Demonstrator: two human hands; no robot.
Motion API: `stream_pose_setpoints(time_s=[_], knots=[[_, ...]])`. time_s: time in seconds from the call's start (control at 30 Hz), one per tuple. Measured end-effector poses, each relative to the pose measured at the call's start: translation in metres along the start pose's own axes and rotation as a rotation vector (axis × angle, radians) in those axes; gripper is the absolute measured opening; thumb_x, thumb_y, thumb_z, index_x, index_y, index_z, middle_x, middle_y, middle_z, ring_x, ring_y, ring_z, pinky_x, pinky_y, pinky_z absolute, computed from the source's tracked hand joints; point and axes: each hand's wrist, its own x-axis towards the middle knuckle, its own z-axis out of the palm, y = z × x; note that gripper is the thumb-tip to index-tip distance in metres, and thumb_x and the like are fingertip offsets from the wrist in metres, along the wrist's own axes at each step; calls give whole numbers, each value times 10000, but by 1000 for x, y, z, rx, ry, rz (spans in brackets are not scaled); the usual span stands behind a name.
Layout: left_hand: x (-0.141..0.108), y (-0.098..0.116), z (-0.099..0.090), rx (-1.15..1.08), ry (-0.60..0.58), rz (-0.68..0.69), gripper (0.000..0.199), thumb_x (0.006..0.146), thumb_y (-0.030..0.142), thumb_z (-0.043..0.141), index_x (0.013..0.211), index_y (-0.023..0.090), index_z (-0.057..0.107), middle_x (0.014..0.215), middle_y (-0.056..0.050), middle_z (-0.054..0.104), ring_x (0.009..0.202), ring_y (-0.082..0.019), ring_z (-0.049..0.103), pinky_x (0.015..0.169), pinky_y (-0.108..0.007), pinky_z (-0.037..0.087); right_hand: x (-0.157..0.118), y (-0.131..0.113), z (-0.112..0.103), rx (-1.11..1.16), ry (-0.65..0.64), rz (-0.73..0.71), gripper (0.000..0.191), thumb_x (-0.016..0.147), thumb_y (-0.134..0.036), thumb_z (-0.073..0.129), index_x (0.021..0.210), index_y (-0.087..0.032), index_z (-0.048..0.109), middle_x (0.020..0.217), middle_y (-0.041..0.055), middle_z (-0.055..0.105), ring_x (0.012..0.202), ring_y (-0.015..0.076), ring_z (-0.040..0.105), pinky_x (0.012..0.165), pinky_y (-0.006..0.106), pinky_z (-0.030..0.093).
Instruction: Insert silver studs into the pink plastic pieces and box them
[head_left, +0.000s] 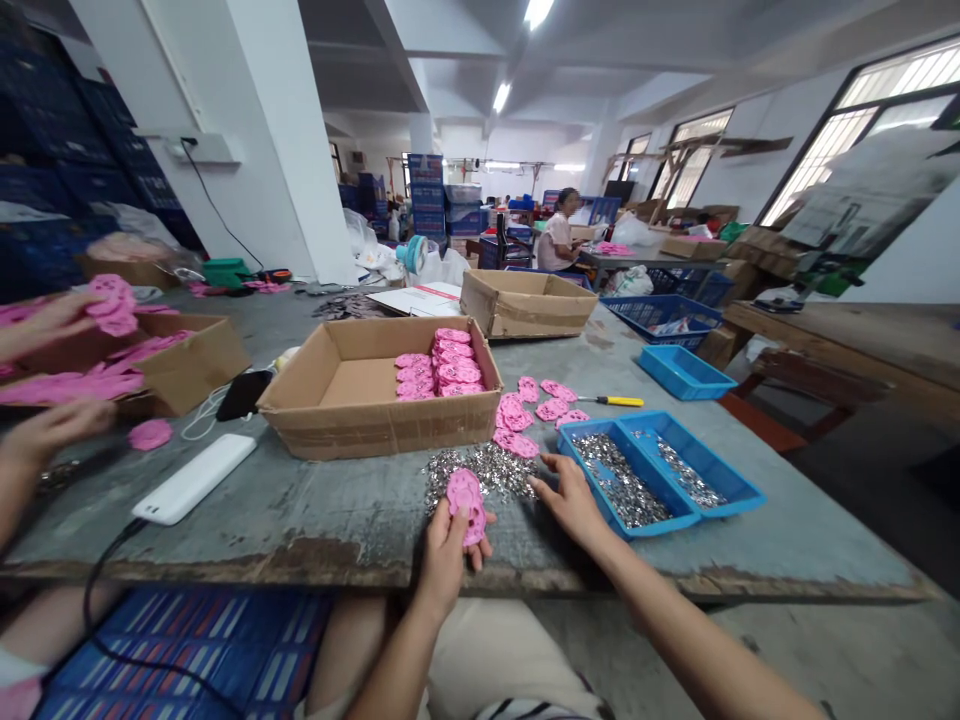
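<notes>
A flat pink openwork piece is pinched between the thumb and fingers of my left hand, near the table's front edge. Just behind it lies a loose heap of small shiny metal parts. My right hand rests at the heap's right edge, its fingers apart and pointing left; whether a fingertip touches a part is too small to tell. More pink pieces are scattered behind the heap. Beside my right hand, two blue trays hold more metal parts.
A cardboard box with stacked pink pieces stands in the middle. At left, a co-worker's hands work by another box. A white power bank, a yellow-handled tool and a smaller blue tray also lie on the table.
</notes>
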Motion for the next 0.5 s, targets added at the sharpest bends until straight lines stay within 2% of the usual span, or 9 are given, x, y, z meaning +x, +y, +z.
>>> stream_pose_setpoints(time_s=[0.13, 0.27, 0.5], knots=[[0, 0, 1, 7, -10, -22, 452, 766, 528, 586, 1022, 170, 483, 883, -90, 721, 415, -92, 574, 312, -168, 346, 2, -7, -7, -190, -106, 34, 312, 828, -195, 541, 1136, -173, 578, 1168, 128, 602, 1083, 258, 562, 914, 404, 432], [-2, 3, 2, -1, -2, -34, 414, 786, 475, 559, 1057, 178, 457, 807, -56, 712, 394, -98, 574, 297, -161, 337, 3, -21, -8, -356, -231, -51, 283, 840, -125, 521, 1099, -132, 635, 1167, 151, 604, 1083, 264, 547, 927, 349, 407], [-3, 4, 0, 7, -44, -53, 427, 783, 490, 557, 1048, 174, 444, 767, -39, 695, 409, -110, 588, 325, -185, 410, 9, -28, -9, -403, -268, -53, 219, 881, -148, 487, 978, -139, 683, 1041, 110, 651, 1010, 244, 561, 880, 310, 402]])
